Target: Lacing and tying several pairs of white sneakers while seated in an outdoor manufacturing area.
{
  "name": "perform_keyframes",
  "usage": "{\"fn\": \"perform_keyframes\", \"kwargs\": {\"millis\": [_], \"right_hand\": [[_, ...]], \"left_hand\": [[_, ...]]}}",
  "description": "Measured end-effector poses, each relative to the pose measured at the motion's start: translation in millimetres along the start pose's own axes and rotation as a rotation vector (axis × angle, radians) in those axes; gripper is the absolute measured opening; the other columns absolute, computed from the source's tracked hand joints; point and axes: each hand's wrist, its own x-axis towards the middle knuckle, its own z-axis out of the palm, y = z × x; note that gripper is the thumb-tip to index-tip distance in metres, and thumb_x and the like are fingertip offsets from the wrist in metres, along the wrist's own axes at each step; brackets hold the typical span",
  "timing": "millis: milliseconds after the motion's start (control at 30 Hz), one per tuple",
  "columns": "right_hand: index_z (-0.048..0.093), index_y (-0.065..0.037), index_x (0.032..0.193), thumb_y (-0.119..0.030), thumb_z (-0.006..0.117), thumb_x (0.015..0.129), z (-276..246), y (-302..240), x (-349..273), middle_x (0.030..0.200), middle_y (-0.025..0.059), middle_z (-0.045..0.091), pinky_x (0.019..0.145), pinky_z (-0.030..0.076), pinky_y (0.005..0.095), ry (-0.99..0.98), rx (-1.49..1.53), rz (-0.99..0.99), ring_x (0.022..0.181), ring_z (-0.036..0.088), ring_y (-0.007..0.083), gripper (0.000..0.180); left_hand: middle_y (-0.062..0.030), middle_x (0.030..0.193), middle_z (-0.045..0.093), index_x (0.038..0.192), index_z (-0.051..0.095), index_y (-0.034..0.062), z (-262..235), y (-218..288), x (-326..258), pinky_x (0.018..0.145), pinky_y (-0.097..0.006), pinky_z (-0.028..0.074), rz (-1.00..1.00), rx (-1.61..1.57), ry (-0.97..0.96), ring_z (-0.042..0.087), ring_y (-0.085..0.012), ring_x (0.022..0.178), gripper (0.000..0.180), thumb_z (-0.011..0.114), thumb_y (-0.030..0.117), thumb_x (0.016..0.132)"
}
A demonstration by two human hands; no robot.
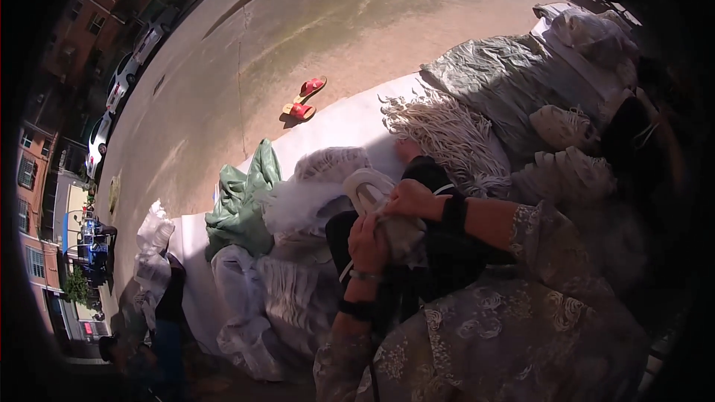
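My left hand (368, 242) and my right hand (417, 199) both grip a pale grey-white piece of cloth (402, 234) bunched over my lap, above dark trousers (454, 253). A white looped strap or shoe-like piece (365, 190) sticks up just left of my right hand. Both wrists carry dark bands, and my sleeves are patterned lace.
White bundles of netted fabric (316, 179), a green bag (242, 205) and clear plastic bags (246, 305) lie to my left. Corded white tassels (447, 134), a grey-green sack (506, 78) and white bundles (570, 171) lie ahead on a white sheet (342, 123). Red sandals (304, 100) sit on concrete.
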Motion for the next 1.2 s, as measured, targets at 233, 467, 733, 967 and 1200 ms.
{"fn": "perform_keyframes", "kwargs": {"millis": [233, 467, 733, 967, 1200], "right_hand": [[0.064, -0.002, 0.066, -0.028, 0.067, 0.065, 3, -14, -3, 0.06, 0.0165, 0.058, 0.058, 0.047, 0.0365, 0.051, 0.055, -0.011, 0.059, 0.061, 0.0284, 0.026], [0.06, -0.003, 0.061, -0.027, 0.068, 0.074, 7, -14, -11, 0.068, 0.0122, 0.057, 0.06, 0.043, 0.0358, 0.117, 0.053, -0.284, 0.066, 0.056, 0.0271, 0.028], [0.06, -0.002, 0.061, -0.027, 0.069, 0.072, 7, 9, -1, 0.068, 0.0131, 0.058, 0.061, 0.044, 0.0361, 0.065, 0.007, -0.135, 0.064, 0.056, 0.0255, 0.028], [0.06, -0.001, 0.061, -0.029, 0.071, 0.073, 4, 9, 8, 0.056, 0.0098, 0.055, 0.052, 0.042, 0.0323, -0.006, 0.193, 0.051, 0.052, 0.051, 0.0151, 0.033], [0.061, -0.002, 0.065, -0.031, 0.071, 0.077, 4, 2, 3, 0.058, 0.0014, 0.053, 0.052, 0.039, 0.0282, -0.083, 0.327, 0.089, 0.056, 0.044, 0.0086, 0.033]], "left_hand": [[-0.0153, 0.092, 0.06, 0.101, 0.056, 0.0044, -11, -7, -6, 0.071, -0.044, 0.044, -0.218, 0.028, -0.025, 0.058, -0.0344, 0.084, 0.027, 0.058, 0.018, 0.078], [-0.0125, 0.083, 0.06, 0.087, 0.054, 0.0064, -13, 3, -6, 0.068, -0.043, 0.041, -0.28, 0.204, -0.1, 0.059, -0.0326, 0.077, 0.022, 0.057, 0.027, 0.079], [-0.0139, 0.083, 0.061, 0.087, 0.055, 0.0054, -18, 1, -5, 0.066, -0.044, 0.046, -0.314, 0.167, -0.162, 0.06, -0.0346, 0.074, 0.023, 0.057, 0.027, 0.08], [-0.0119, 0.078, 0.06, 0.079, 0.053, 0.005, -23, 5, -3, 0.064, -0.041, 0.046, -0.274, 0.145, -0.183, 0.059, -0.0333, 0.072, 0.014, 0.056, 0.018, 0.081], [-0.01, 0.07, 0.054, 0.073, 0.05, 0.0068, -50, 0, -12, 0.059, -0.041, 0.043, -0.059, 0.321, -0.168, 0.055, -0.0312, 0.065, 0.011, 0.056, 0.014, 0.08]]}}
